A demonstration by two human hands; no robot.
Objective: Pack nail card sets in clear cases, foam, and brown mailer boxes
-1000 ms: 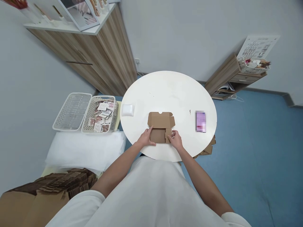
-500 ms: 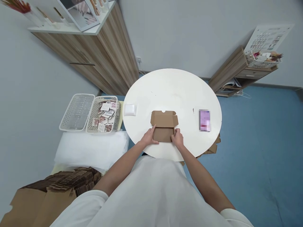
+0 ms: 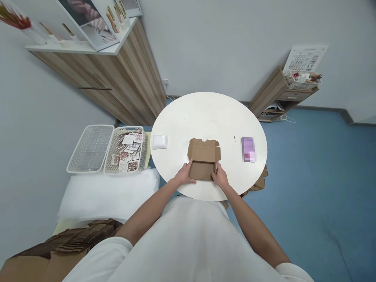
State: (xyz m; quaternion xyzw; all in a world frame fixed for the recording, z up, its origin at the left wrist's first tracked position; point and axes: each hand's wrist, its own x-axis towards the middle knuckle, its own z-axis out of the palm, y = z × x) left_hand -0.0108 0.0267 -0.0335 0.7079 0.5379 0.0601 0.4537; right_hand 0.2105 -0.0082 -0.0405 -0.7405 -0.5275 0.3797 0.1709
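A brown cardboard box lies near the front edge of the round white table, its lid raised and tilted away from me, with nothing visible inside. My left hand grips the box's left wall, thumb along the side. On the right wall, my right hand holds the box with its fingers at the corner by the lid. A white packet rests at the table's left edge. Toward the right edge lies a purple and pink item, its details blurred.
Left of the table stand a basket of small packets, a basket of clear items, white sheets and stacked cardboard. A wooden cabinet stands behind left, a shelf unit behind right.
The view has shifted slightly. Both hands remain on the box, and the fingers of my right hand have moved a little on its right wall.
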